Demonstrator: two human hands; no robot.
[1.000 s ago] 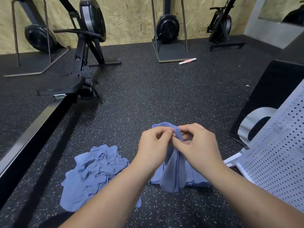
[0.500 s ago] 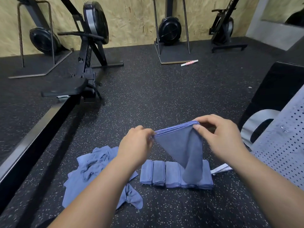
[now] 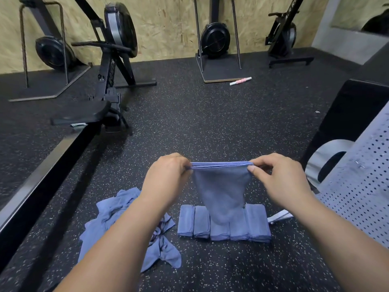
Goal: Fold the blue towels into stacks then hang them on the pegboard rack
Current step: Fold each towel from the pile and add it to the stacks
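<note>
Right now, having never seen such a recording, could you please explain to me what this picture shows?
There is no machine here: a person wears a camera on the head, which looks forward and down at their own bare hands. The left hand and the right hand each pinch a top corner of a blue towel, which hangs stretched between them in the air. Below it, on the speckled rubber floor, a row of folded towel stacks lies side by side. To their left is a crumpled pile of unfolded towels. The white pegboard rack is at the right edge, and a rowing machine stands at the left.
</note>
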